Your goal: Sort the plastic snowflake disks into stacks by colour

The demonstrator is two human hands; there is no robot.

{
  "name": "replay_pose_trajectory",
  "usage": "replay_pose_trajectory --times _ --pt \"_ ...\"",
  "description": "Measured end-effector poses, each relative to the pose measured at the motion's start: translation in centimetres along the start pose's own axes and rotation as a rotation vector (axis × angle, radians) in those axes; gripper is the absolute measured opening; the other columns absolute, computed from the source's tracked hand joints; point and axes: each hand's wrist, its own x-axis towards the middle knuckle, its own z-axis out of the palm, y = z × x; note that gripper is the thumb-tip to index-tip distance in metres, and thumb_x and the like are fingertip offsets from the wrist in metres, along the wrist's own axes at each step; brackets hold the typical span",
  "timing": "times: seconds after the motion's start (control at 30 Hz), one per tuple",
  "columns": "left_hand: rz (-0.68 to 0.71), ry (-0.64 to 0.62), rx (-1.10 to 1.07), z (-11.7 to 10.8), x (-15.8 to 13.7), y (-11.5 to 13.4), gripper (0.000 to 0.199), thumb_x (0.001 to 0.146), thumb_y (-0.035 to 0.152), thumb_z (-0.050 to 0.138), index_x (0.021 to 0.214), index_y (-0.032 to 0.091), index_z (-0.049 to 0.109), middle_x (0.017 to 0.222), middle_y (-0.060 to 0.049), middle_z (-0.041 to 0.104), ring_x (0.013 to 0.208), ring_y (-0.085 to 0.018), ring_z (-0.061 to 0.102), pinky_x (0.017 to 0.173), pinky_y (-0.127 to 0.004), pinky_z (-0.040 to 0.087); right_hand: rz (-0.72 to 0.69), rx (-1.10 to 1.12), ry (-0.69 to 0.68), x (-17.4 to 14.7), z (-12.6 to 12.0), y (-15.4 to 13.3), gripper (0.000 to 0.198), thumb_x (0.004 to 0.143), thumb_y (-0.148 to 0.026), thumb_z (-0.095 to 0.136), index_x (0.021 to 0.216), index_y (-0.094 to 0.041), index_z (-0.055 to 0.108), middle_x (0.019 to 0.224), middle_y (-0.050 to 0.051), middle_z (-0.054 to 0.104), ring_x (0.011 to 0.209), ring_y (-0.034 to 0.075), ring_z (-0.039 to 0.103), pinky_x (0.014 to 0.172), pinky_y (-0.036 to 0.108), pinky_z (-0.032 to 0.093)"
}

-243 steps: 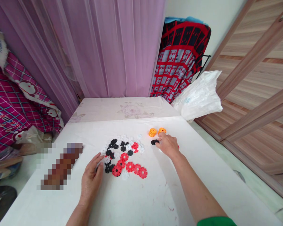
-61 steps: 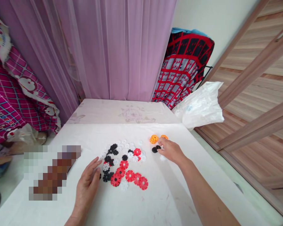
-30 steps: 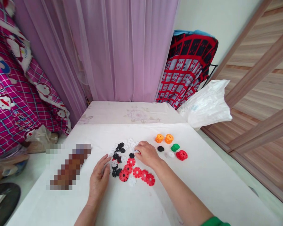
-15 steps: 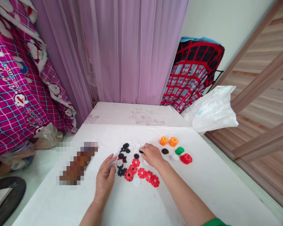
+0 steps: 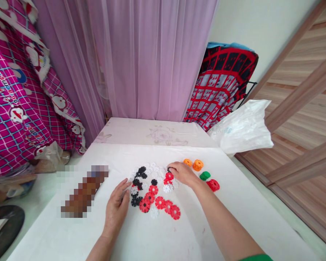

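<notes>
Loose plastic snowflake discs with notched rims lie in a pile before me: white discs [image 5: 153, 167] at the back, black discs [image 5: 136, 201] on the left, red discs [image 5: 160, 202] in front. My left hand [image 5: 118, 203] rests at the pile's left edge, fingers spread and apart, holding nothing I can see. At the pile's right side, my right hand [image 5: 182, 173] has its fingers bent together over a black snowflake disc [image 5: 168, 169]. Just below those fingertips are a few red discs [image 5: 168, 177] and a white disc [image 5: 167, 187]. Part of the black disc is hidden by the fingers.
Right of my right hand are orange stacks [image 5: 198, 165], a green stack [image 5: 205, 176] and a red stack [image 5: 213, 185]. A blurred-out brown object [image 5: 84, 192] lies on the left of the white tabletop [image 5: 152, 243]. A white plastic bag [image 5: 244, 127] stands at the right edge.
My right hand has shifted right and slightly up, uncovering red and white discs at the pile's right side. My left hand stays by the left edge. The view has shifted slightly.
</notes>
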Motion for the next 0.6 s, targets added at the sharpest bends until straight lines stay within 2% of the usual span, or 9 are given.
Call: replay_pose_trajectory --times 0.13,0.27,0.37,0.6 --pt "-0.003 -0.011 -0.001 -0.2 0.0 0.0 0.03 0.084 0.04 0.053 0.104 0.026 0.072 0.125 -0.006 0.067 0.119 -0.023 0.06 0.105 -0.043 0.046 0.194 0.172 0.095 -1.5 -2.5 4.9 0.016 0.082 -0.02 0.054 0.087 -0.022 0.069 0.085 0.0 0.072 0.079 0.014 0.064 0.072 0.023 0.046" --pt "-0.013 -0.028 0.002 -0.3 0.0 0.0 0.032 0.084 0.042 0.054 0.105 0.026 0.071 0.127 -0.006 0.065 0.121 -0.024 0.059 0.106 -0.042 0.045 0.311 0.273 0.034 -2.9 -3.1 7.8 0.016 0.081 -0.02 0.052 0.075 -0.019 0.067 0.077 0.0 0.069 0.069 0.013 0.062 0.062 0.021 0.045" --pt "-0.02 -0.031 0.0 -0.4 -0.1 0.1 0.032 0.084 0.042 0.054 0.106 0.027 0.071 0.128 -0.006 0.065 0.122 -0.024 0.058 0.106 -0.042 0.045 0.328 0.326 -0.04 -2.9 -2.5 8.0 0.015 0.081 -0.021 0.052 0.077 -0.019 0.066 0.074 -0.001 0.067 0.064 0.011 0.06 0.057 0.019 0.042" --pt "-0.027 -0.041 0.0 -0.6 -0.1 0.4 0.034 0.085 0.043 0.052 0.107 0.026 0.071 0.13 -0.007 0.063 0.123 -0.025 0.057 0.107 -0.043 0.043 0.267 0.089 -0.063 -1.9 -2.2 6.9 0.016 0.081 -0.017 0.054 0.072 -0.018 0.066 0.074 -0.001 0.066 0.07 0.011 0.057 0.061 0.02 0.037"
